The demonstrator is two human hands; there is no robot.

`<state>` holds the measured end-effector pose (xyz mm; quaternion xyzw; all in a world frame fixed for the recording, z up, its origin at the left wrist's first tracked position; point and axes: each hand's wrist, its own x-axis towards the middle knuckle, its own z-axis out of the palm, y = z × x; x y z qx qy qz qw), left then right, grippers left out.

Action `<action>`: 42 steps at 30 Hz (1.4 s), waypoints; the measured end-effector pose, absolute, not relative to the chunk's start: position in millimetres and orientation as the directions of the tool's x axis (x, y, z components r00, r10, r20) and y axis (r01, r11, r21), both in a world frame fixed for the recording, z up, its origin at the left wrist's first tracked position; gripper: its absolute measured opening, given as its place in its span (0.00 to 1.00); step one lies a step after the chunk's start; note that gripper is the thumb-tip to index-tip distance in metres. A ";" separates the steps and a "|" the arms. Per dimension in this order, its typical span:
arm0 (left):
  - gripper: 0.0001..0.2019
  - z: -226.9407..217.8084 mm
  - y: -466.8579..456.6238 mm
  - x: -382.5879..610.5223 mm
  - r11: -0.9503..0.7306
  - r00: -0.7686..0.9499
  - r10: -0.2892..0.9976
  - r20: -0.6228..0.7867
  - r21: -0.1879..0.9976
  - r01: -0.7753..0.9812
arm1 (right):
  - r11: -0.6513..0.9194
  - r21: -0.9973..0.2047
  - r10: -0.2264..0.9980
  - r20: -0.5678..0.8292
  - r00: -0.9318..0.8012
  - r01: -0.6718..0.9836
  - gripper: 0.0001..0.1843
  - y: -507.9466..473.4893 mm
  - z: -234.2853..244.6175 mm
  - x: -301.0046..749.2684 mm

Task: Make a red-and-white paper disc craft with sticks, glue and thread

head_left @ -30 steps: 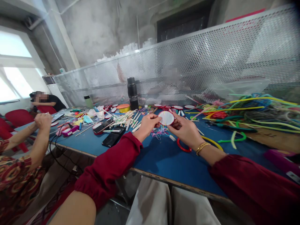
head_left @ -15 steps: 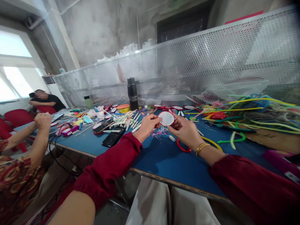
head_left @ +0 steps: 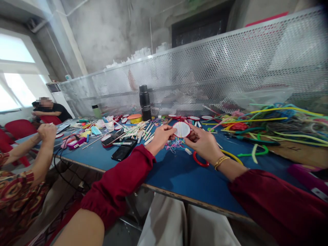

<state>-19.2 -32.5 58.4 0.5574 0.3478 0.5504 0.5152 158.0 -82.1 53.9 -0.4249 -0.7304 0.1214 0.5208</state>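
Observation:
Between my two hands is a round white disc with a red rim [head_left: 182,130], raised a little above the blue table [head_left: 164,174]. A pale band runs down across its face. My left hand [head_left: 162,137] pinches the disc's left edge between thumb and fingers. At its right edge, my right hand [head_left: 203,140] grips the rim, the fingers curled partly behind it. Below the disc lies a tangle of thin pink, blue and purple cords [head_left: 174,146]. A red ring-shaped handle [head_left: 200,160] rests beside my right wrist.
Thin sticks [head_left: 138,131], a black phone [head_left: 123,150] and a black flask [head_left: 145,103] are to the left. Coloured tubes and strands [head_left: 271,126] pile up on the right. A perforated metal screen [head_left: 205,75] borders the table's back. Another person's hands [head_left: 47,133] are at far left.
Hardly anything differs. The disc stays between my hands in almost the same place and tilt.

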 end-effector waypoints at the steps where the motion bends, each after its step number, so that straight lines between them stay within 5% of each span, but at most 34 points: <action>1: 0.10 58.5 -32.4 -19.4 -0.227 0.151 0.955 0.254 0.958 -0.176 | 0.611 -0.622 0.747 0.657 -0.098 0.488 0.25 -81.7 53.6 158.2; 26: 0.10 61.6 -35.3 -18.8 -0.237 0.141 0.954 0.264 0.955 -0.180 | 0.628 -0.617 0.736 0.669 -0.103 0.475 0.28 -74.2 47.5 164.6; 42: 0.11 56.2 -47.1 -11.8 -0.440 0.244 0.883 0.400 0.888 0.136 | 0.475 -0.734 0.768 0.615 0.178 0.485 0.18 -62.9 55.0 183.2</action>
